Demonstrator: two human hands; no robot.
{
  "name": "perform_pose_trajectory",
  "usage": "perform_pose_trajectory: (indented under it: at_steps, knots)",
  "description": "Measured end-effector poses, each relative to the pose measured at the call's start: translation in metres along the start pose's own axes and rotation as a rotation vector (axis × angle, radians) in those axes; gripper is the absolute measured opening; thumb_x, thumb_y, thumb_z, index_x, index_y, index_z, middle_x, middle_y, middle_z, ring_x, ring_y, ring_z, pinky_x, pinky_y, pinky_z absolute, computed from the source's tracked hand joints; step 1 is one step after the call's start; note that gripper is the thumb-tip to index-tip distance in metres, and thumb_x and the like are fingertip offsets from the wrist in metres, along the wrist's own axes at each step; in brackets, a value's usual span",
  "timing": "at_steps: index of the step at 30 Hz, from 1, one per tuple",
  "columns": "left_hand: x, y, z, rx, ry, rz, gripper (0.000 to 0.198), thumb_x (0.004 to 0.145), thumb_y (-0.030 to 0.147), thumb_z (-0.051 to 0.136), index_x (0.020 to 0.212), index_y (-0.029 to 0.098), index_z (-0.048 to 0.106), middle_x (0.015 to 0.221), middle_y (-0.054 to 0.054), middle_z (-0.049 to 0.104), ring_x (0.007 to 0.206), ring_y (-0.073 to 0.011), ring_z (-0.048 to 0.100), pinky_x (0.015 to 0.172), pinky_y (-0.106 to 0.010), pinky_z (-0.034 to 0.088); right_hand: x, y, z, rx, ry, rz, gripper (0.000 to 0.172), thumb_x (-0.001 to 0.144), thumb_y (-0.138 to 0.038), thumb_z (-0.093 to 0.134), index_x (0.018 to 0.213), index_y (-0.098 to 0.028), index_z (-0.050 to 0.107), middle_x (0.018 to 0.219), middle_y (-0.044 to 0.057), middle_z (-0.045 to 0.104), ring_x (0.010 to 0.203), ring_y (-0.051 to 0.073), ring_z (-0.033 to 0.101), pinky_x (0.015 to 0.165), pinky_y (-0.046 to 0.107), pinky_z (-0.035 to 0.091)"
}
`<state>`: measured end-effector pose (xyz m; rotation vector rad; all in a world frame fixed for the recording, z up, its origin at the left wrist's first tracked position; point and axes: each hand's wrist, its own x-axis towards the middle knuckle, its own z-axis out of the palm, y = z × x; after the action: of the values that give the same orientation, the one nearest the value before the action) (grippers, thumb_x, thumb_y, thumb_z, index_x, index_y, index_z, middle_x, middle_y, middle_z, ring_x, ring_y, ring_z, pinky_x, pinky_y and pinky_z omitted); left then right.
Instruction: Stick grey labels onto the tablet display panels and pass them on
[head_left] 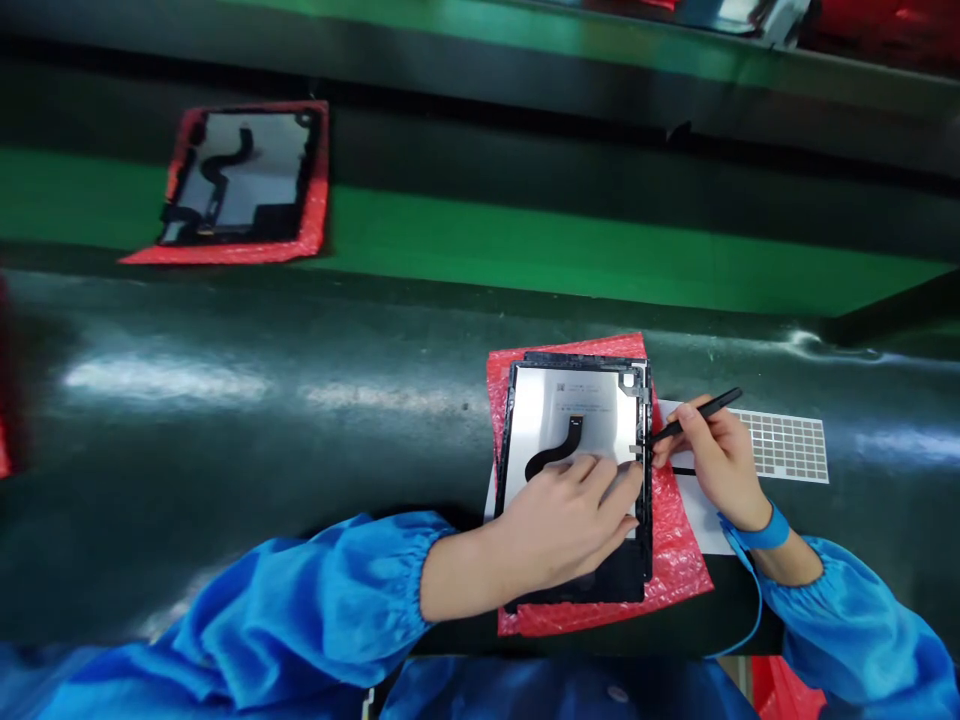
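A tablet-sized screen panel [540, 400] lies face down, with a silvery back, a black frame and a curved black ribbon cable [574, 438]. Red bubble wrap [675, 540] is spread under it. My left hand [559, 520] rests over the panel's lower half, fingers stretched towards its right edge and covering part of the cable. In my right hand [724, 455] is a slim black pen-shaped tool [701, 415], pinched between thumb and fingers. Its tip meets the panel's right edge beside a small light tab [636, 449]. Whether the tip grips anything is too small to tell.
A white sheet of small grey rectangular stickers [789, 445] lies right of the panel, partly behind my right hand. At the back left, another panel [262, 185] sits on red bubble wrap [315, 215]. A blue wrist strap [769, 530] with a cord circles my right wrist.
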<state>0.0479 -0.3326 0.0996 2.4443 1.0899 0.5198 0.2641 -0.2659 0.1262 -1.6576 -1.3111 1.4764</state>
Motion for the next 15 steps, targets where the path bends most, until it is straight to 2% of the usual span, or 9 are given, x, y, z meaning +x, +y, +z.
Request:
perform_pose_trajectory:
  at_steps: [8, 15]
  knots:
    - [-0.0001, 0.0013, -0.0016, -0.022, -0.025, -0.018, 0.047, 0.108, 0.038, 0.051, 0.144, 0.008, 0.056, 0.111, -0.015, 0.073, 0.098, -0.0283, 0.073, 0.077, -0.04, 0.062, -0.0001, -0.0027, 0.0008, -0.014, -0.005, -0.001, 0.044, 0.095, -0.067, 0.073, 0.09, -0.024, 0.064, 0.06, -0.001, 0.072, 0.049, 0.017, 0.073, 0.054, 0.03, 0.066]
    - [0.0001, 0.0, -0.0022, -0.023, -0.018, -0.013, 0.049, 0.108, 0.038, 0.051, 0.144, 0.005, 0.054, 0.108, -0.015, 0.073, 0.094, -0.0287, 0.073, 0.073, -0.04, 0.062, -0.0008, -0.0029, 0.0009, 0.002, -0.009, 0.002, 0.042, 0.095, -0.064, 0.074, 0.09, -0.024, 0.063, 0.061, -0.002, 0.072, 0.05, 0.017, 0.073, 0.053, 0.03, 0.065]
